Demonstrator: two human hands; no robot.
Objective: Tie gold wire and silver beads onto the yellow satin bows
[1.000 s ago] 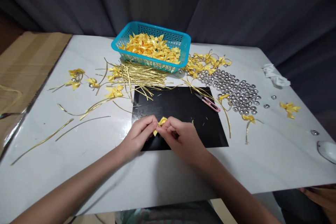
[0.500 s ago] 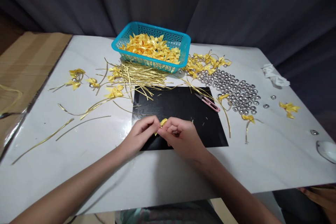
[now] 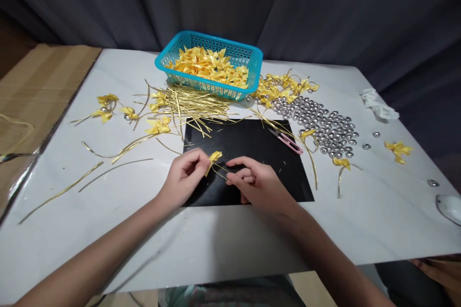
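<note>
My left hand pinches a yellow ribbon bow between thumb and forefinger, above a black mat. Two thin ends of a gold twist tie run from the bow towards my right hand. The forefinger of that hand is stretched out, apart from the thumb, and the other fingers are curled. The tie's lower end reaches the thumb tip; no firm grip on it shows. Pink-handled snips lie at the mat's upper right.
Behind the mat is a pile of gold twist ties, and a blue basket of yellow bows. Silver heart-shaped beads spread on the right, beside tied bows. Crumpled white tissue and a white object lie further right.
My hands have moved apart. The right one has drawn back from the bow and its forefinger has opened out. The bow and the tie ends now show between them.
</note>
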